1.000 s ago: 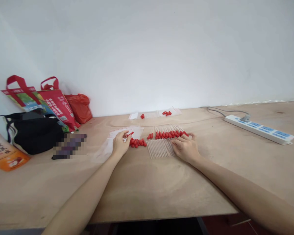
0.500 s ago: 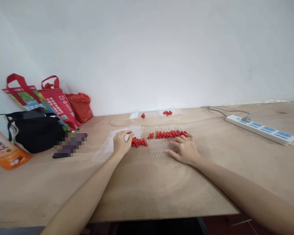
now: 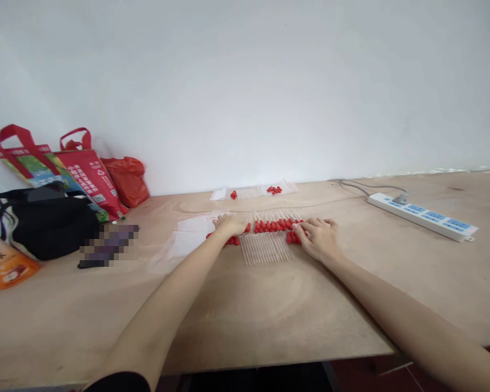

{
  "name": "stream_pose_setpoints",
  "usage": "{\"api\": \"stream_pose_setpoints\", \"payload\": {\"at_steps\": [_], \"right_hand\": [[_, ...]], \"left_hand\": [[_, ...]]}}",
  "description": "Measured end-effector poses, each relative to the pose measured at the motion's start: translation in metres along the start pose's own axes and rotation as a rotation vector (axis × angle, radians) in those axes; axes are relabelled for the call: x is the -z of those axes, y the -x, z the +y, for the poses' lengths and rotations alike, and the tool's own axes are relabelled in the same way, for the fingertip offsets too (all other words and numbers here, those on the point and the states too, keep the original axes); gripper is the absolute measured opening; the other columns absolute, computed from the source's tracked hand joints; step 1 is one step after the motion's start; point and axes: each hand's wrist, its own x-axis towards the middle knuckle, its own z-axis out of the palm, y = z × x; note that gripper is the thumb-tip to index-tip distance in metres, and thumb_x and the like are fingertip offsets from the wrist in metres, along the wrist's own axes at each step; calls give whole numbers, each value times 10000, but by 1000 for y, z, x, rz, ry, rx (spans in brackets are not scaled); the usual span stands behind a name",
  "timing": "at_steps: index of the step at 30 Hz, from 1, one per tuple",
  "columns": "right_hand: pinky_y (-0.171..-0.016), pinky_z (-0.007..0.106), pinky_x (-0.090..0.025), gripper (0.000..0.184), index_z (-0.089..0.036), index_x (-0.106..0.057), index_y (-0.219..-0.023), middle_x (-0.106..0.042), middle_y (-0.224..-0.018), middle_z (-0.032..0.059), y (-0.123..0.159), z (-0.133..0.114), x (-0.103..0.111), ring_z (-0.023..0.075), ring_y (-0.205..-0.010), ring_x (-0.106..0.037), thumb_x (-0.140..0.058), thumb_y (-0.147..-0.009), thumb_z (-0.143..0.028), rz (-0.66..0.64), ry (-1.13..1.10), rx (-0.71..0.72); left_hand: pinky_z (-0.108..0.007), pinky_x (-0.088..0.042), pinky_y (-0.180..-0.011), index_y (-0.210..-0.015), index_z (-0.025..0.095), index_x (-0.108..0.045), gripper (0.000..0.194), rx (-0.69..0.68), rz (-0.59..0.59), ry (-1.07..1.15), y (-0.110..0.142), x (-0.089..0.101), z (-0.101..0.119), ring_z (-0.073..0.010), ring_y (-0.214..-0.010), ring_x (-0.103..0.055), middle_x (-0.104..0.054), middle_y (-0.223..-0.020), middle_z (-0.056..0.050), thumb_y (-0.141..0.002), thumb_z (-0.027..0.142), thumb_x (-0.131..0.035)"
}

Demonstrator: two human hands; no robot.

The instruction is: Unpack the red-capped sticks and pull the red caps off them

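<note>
A row of small red rounded pieces (image 3: 274, 225) lies across a band of thin pale sticks (image 3: 265, 250), which extend above and below it. My left hand (image 3: 230, 223) is over the left end of the row, back up. Its fingertips are hidden, so I cannot see what they hold. Beneath its wrist lie loose red pieces (image 3: 232, 240). My right hand (image 3: 320, 238) rests at the right end of the row, fingers bent but apart. Its thumb and forefinger are close to another few red pieces (image 3: 293, 237); nothing is plainly gripped.
Clear plastic bags (image 3: 185, 235) lie left of the sticks. Another bag (image 3: 249, 191) with red pieces lies by the wall. A power strip (image 3: 422, 216) is at the right. Shopping bags (image 3: 92, 179), a black bag (image 3: 49, 220), an orange pouch (image 3: 12, 267) and a blurred-out item (image 3: 110, 246) are at the left.
My left hand has moved right, from the loose red pieces to the left end of the row. My right hand has shifted right off the sticks, uncovering red pieces below the row.
</note>
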Motion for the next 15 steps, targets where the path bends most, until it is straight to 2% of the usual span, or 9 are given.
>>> {"api": "stream_pose_setpoints", "payload": {"at_steps": [4, 8, 10, 12, 15], "right_hand": [[-823, 371, -190, 372, -226, -659, -720, -641, -729, 24, -1, 0, -1, 147, -725, -516, -362, -866, -395, -1, -6, -7], [-832, 379, -187, 333, -222, -657, -735, -632, -710, 20, 0, 1, -3, 149, -719, -519, -393, -855, -387, 26, -28, -16], [-830, 376, -198, 306, -220, -656, -769, -624, -706, 23, 0, 0, -3, 153, -723, -520, -409, -847, -383, 38, -52, -5], [-818, 365, -228, 280, -218, -649, -843, -620, -746, 35, 0, -3, -3, 160, -743, -523, -426, -837, -387, 50, -89, 23], [-801, 351, -281, 328, -196, -599, -1013, -603, -910, 77, 2, -13, 2, 186, -847, -521, -465, -809, -415, 70, -141, 108]], "left_hand": [[-434, -382, -684, -622, 159, -610, 253, 49, -19, 2, -5, -1, 3, -349, -839, -565, -648, -771, -155, -545, 396, -654], [-451, -364, -746, -634, 150, -599, 205, -13, 80, -1, 9, 15, 1, -354, -910, -541, -632, -828, -161, -638, 355, -608], [-439, -352, -793, -672, 153, -591, 174, -108, 143, 5, 23, 23, -4, -322, -934, -534, -625, -866, -142, -719, 309, -532], [-394, -368, -792, -733, 167, -578, 156, -220, 175, 22, 39, 26, -11, -258, -866, -559, -629, -835, -93, -778, 268, -467], [-355, -398, -752, -776, 171, -548, 149, -509, 275, 82, 62, 19, -25, -198, -729, -569, -619, -756, -48, -822, 251, -431]]}}
